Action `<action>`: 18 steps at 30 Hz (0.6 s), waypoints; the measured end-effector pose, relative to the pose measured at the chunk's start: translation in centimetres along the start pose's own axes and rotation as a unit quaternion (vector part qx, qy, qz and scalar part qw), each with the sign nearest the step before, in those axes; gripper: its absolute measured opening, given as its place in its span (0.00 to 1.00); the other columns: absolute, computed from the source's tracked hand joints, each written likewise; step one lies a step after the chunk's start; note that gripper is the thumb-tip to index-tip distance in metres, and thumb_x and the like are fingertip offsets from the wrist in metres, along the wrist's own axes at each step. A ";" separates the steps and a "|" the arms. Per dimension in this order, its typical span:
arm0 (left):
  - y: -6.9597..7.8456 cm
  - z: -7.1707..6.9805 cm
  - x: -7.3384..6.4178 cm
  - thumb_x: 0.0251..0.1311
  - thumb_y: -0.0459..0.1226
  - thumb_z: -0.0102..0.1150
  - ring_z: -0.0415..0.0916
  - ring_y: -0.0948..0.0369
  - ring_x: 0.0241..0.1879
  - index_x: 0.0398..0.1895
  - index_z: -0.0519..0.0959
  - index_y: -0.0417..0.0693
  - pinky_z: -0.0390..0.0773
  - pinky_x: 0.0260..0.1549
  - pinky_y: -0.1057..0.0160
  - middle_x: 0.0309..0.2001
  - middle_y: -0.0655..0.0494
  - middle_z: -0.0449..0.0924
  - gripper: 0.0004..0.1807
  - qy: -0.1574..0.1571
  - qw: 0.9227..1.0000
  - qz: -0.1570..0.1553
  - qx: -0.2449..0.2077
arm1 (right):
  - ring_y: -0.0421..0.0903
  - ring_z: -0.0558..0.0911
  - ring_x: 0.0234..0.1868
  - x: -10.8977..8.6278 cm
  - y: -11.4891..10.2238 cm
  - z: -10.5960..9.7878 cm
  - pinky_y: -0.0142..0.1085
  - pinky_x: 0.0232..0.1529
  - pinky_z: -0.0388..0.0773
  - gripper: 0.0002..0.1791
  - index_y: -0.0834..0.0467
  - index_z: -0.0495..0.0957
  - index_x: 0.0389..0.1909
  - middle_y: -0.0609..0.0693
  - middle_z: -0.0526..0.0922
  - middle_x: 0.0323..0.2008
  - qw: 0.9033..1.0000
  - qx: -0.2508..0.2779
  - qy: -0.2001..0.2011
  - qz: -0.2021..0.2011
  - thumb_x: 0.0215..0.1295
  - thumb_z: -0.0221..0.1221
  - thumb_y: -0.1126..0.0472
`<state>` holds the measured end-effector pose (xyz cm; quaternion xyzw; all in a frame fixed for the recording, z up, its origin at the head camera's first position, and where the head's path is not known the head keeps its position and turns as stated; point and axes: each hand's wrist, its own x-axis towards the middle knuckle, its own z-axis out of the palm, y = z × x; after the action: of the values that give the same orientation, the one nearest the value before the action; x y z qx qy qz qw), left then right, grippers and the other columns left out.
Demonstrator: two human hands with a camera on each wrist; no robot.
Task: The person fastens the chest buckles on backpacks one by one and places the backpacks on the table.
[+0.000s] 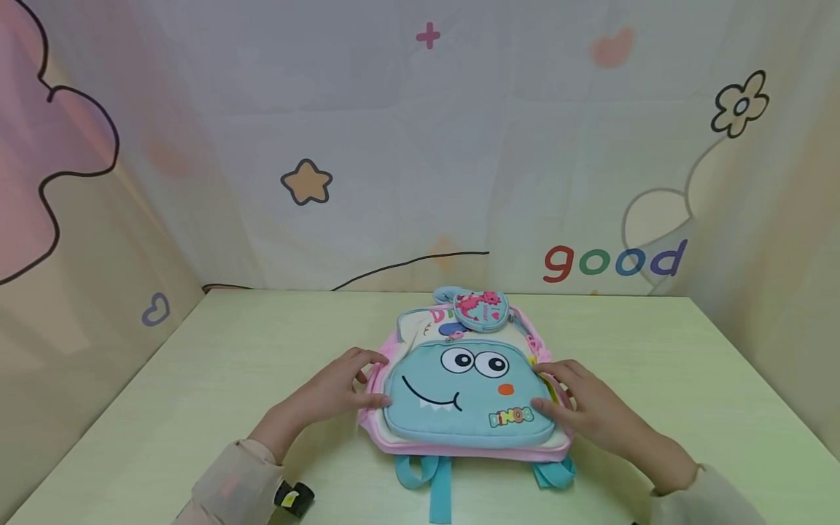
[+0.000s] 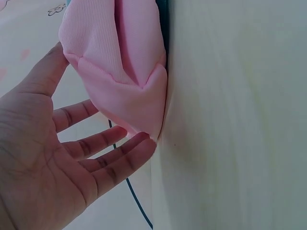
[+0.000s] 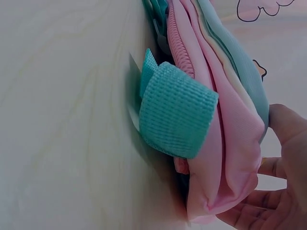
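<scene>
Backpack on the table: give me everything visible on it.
The child's fabric backpack lies flat, front up, on the pale green table. Blue front pocket with cartoon eyes, a toothy smile, an orange dot and "DINOS"; cream upper panel; pink sides; teal webbing straps trailing toward the person. A small round blue-and-pink pouch sits at its top. The left hand and right hand touch opposite sides, fingers relaxed.

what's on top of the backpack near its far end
A small round teal pouch with a pink dinosaur print lies on the backpack, covering part of the lettering beneath. Only "DI" shows beside it; the rest is hidden. Nothing shows what the pouch holds.
</scene>
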<state>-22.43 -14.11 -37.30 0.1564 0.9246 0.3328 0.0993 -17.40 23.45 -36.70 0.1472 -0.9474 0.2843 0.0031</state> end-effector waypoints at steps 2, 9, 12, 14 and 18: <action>0.0 0.0 0.1 0.46 0.52 0.73 0.72 0.59 0.48 0.62 0.71 0.57 0.80 0.38 0.64 0.58 0.54 0.70 0.38 -0.001 1.000 0.003 -0.003 | 0.60 0.73 0.59 0.0 0.0 0.0 0.50 0.48 0.81 0.33 0.55 0.70 0.62 0.60 0.72 0.60 1.000 -0.001 0.000 0.003 0.61 0.60 0.40; -0.1 0.3 0.1 0.47 0.51 0.72 0.73 0.60 0.47 0.63 0.70 0.55 0.82 0.39 0.63 0.58 0.53 0.70 0.38 -0.003 1.000 0.005 -0.020 | 0.61 0.72 0.60 0.1 0.3 0.4 0.52 0.49 0.81 0.35 0.54 0.69 0.63 0.60 0.71 0.61 1.000 0.004 0.002 0.015 0.60 0.60 0.39; 0.1 0.5 -0.1 0.48 0.48 0.72 0.73 0.60 0.46 0.63 0.70 0.54 0.82 0.40 0.63 0.58 0.52 0.71 0.37 0.003 0.999 -0.002 -0.032 | 0.62 0.72 0.61 0.0 0.4 0.6 0.52 0.50 0.81 0.35 0.54 0.69 0.63 0.60 0.71 0.61 1.000 0.003 0.002 0.013 0.60 0.60 0.39; 0.2 0.7 -0.1 0.48 0.47 0.72 0.74 0.59 0.47 0.63 0.70 0.54 0.83 0.40 0.63 0.59 0.52 0.71 0.37 0.008 0.999 -0.003 -0.039 | 0.62 0.72 0.61 0.0 0.4 0.7 0.53 0.50 0.80 0.35 0.54 0.69 0.63 0.60 0.71 0.62 1.000 0.002 0.003 0.013 0.60 0.60 0.39; 0.4 0.8 -0.1 0.49 0.46 0.72 0.74 0.57 0.49 0.64 0.70 0.52 0.83 0.42 0.60 0.61 0.50 0.70 0.37 0.016 0.998 -0.002 -0.054 | 0.63 0.71 0.62 0.0 0.3 0.8 0.55 0.51 0.79 0.36 0.55 0.69 0.64 0.60 0.71 0.62 1.000 0.000 0.004 0.013 0.60 0.61 0.40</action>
<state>-22.00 -13.44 -37.65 0.1435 0.9073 0.3840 0.0939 -17.41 23.29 -37.54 0.1334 -0.9492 0.2851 0.0030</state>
